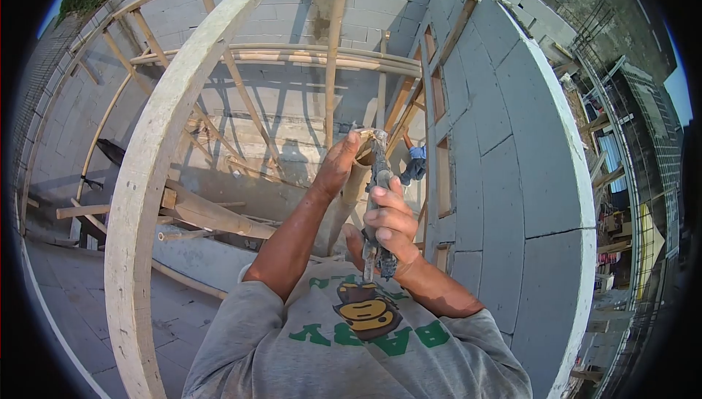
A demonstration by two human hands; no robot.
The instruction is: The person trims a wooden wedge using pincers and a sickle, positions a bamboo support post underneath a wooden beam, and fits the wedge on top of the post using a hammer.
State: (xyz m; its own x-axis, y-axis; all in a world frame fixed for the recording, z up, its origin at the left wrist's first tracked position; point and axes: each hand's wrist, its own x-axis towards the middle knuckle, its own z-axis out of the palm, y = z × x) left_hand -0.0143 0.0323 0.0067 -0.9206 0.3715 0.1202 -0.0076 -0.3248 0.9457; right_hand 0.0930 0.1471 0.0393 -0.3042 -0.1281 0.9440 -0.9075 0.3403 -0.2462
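Note:
My right hand (393, 222) is closed round the handles of a pair of pliers (374, 193), which is caked with grey grime and has worn dark grips. The tool points away from me, its head up near my left hand (340, 164). That left hand is closed beside the top of an upright bamboo pole (354, 188), with a fingertip close to the pliers' jaws. What its fingers pinch, if anything, is too small to tell. Below the hands is my grey T-shirt (329, 340) with a printed cartoon monkey.
A long pale wooden beam (170, 107) runs past on my left. At right rises a grey block wall (504, 150) with window openings. Bamboo props (335, 55) and horizontal poles (292, 55) stand ahead. Far below, a person in blue (417, 158) is partly visible.

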